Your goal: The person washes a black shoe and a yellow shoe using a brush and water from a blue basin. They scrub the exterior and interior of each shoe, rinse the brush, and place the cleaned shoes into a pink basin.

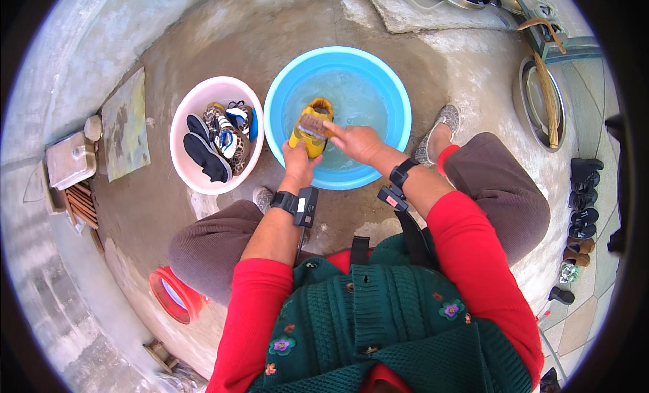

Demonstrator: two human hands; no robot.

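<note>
A yellow shoe (pixel 308 145) is in my left hand (pixel 300 166), held over the near left part of a blue plastic basin (pixel 400 144). Cloudy water (pixel 350 101) fills the bottom of the basin. My right hand (pixel 357 143) grips the handle of a wooden scrubbing brush (pixel 314 124), which lies across the upper of the shoe. Some whitish foam shows along the brush's edge. The shoe's opening points away from me, and my left fingers are partly hidden beneath it.
Left of the blue basin stands a pink basin (pixel 177 155) holding several shoes, among them a dark pair (pixel 205 155) and leopard-print ones (pixel 238 162). A red bucket (pixel 190 302) is by my left knee. Footwear (pixel 583 223) lines the right side, below a metal basin (pixel 522 96) and straw broom (pixel 547 104).
</note>
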